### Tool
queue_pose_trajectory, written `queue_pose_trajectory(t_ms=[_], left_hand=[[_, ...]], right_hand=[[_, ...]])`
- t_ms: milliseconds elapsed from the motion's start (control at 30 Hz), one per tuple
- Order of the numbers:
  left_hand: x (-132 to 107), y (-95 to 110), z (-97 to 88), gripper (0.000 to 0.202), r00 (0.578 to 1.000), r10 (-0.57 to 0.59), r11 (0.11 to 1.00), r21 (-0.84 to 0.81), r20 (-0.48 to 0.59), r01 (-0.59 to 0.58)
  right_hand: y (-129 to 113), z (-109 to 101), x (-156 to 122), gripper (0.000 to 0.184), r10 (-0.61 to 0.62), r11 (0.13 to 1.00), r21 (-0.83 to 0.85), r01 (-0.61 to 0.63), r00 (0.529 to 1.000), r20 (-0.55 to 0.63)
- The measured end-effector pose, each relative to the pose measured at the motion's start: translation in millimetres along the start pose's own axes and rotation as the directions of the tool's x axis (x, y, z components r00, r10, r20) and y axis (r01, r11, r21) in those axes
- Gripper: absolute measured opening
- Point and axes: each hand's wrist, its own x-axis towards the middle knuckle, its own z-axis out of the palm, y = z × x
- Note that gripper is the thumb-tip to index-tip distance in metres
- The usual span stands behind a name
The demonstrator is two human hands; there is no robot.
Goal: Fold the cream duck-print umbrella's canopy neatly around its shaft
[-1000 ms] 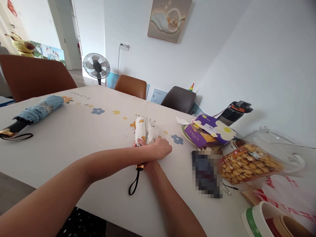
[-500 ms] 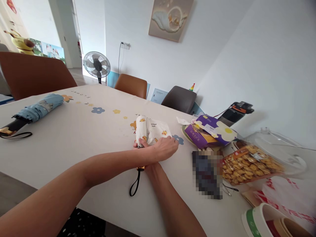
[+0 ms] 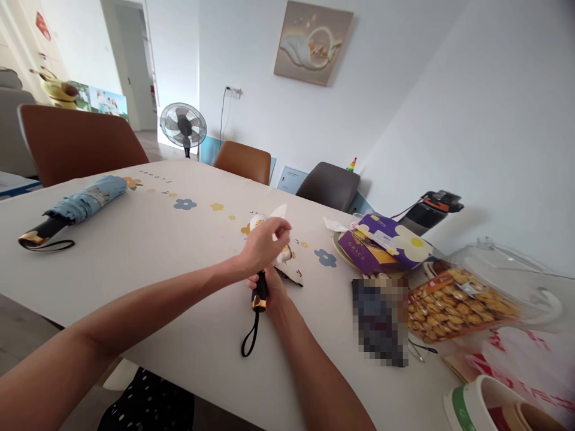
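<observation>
A folded white umbrella (image 3: pixel 259 296) with small yellow cartoon prints lies over the table, its black and gold handle toward me and a black wrist strap hanging below. My right hand (image 3: pixel 275 290) is wrapped around the handle's upper end. Crossing above it, my left hand (image 3: pixel 266 244) has curled fingers at the canopy, with a white flap of fabric sticking up behind them. Much of the canopy is hidden by this hand; a loose corner shows at its right. To the left rests a second, light blue umbrella (image 3: pixel 90 200), folded, untouched.
On the table's right stand a purple box (image 3: pixel 375 245), a dark bottle (image 3: pixel 424 214), a clear tub of cookies (image 3: pixel 462 302), a plastic bag (image 3: pixel 530 365) and tape rolls (image 3: pixel 483 401). Chairs (image 3: pixel 242 163) line the far edge of the table (image 3: pixel 157 281); a fan (image 3: pixel 184 126) stands beyond.
My left hand has moved from the canopy's right side up and left, over the umbrella, lifting a fabric flap. The right hand still grips the handle. The view has tilted slightly.
</observation>
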Motion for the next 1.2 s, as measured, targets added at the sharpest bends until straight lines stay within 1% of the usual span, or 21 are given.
queue_pose_trajectory(t_ms=[67,133,233,333,400,500,567,633,667,700,733,800,867,933,1000,1100,1200], left_hand=[[-0.6,-7.5,-22.9,0.014,0.995,-0.070,0.997,-0.038,-0.072,0.067],[-3.1,-19.5,-42.9,0.016,0.982,-0.153,0.988,-0.056,-0.112,0.147],[-9.4,-41.9,-63.1,0.017,0.938,-0.312,0.949,-0.104,-0.153,0.299],[-15.8,-60.0,-70.7,0.017,0.889,-0.427,0.899,-0.182,-0.162,0.399],[-18.8,-66.1,-71.7,0.017,0.873,-0.456,0.881,-0.229,-0.171,0.415],[-21.4,-67.9,-72.4,0.015,0.858,-0.486,0.857,-0.285,-0.169,0.429],[-22.9,-67.2,-74.2,0.015,0.859,-0.490,0.853,-0.283,-0.147,0.438],[-24.2,-66.6,-76.8,0.015,0.873,-0.470,0.867,-0.252,-0.130,0.429],[-24.7,-66.2,-78.3,0.015,0.881,-0.456,0.877,-0.235,-0.130,0.419],[-25.1,-65.8,-79.7,0.015,0.886,-0.442,0.886,-0.218,-0.137,0.408],[-25.4,-65.2,-81.1,0.014,0.891,-0.429,0.895,-0.202,-0.147,0.398],[-25.7,-63.6,-83.2,0.014,0.900,-0.403,0.912,-0.162,-0.165,0.378],[-26.0,-62.0,-84.2,0.014,0.910,-0.377,0.926,-0.104,-0.171,0.364],[-26.7,-61.6,-83.9,0.014,0.919,-0.358,0.933,-0.036,-0.165,0.357],[-27.4,-63.4,-82.3,0.014,0.931,-0.329,0.940,0.040,-0.155,0.339],[-27.8,-70.3,-79.1,0.015,0.952,-0.277,0.937,0.186,-0.127,0.297],[-27.2,-80.5,-76.2,0.017,0.956,-0.287,0.895,0.339,-0.063,0.291]], right_hand=[[-0.5,-0.7,1.5,0.018,0.088,0.994,0.059,-0.094,0.992,0.091],[-0.8,-1.8,2.9,0.019,0.146,0.977,0.133,-0.168,0.976,0.159],[-0.4,-3.5,4.1,0.022,0.171,0.962,0.182,-0.202,0.969,0.176],[-0.1,-4.2,3.8,0.021,0.166,0.964,0.176,-0.198,0.969,0.182],[-0.9,-4.1,3.2,0.021,0.157,0.964,0.183,-0.192,0.970,0.187],[-3.5,-4.3,2.3,0.026,0.164,0.958,0.206,-0.201,0.970,0.182],[-5.5,-4.4,1.8,0.034,0.185,0.949,0.218,-0.227,0.963,0.195],[-6.9,-4.1,1.0,0.043,0.205,0.946,0.207,-0.249,0.955,0.212],[-7.3,-3.6,0.5,0.047,0.210,0.950,0.188,-0.249,0.956,0.205],[-7.4,-3.0,-0.2,0.048,0.202,0.960,0.161,-0.230,0.964,0.174],[-7.4,-2.2,-0.9,0.048,0.187,0.972,0.120,-0.202,0.975,0.123],[-7.1,-1.1,-1.8,0.047,0.133,0.991,0.008,-0.133,0.991,-0.017],[-6.9,-1.4,-1.8,0.046,0.049,0.991,-0.115,-0.068,0.985,-0.163],[-7.4,-3.2,-0.8,0.047,-0.038,0.979,-0.205,-0.014,0.968,-0.248],[-8.4,-5.7,0.4,0.047,-0.102,0.970,-0.241,0.035,0.957,-0.273],[-9.3,-7.8,1.4,0.047,-0.114,0.967,-0.250,0.046,0.959,-0.261],[-8.0,-7.2,1.7,0.045,-0.133,0.962,-0.269,0.055,0.951,-0.280]])
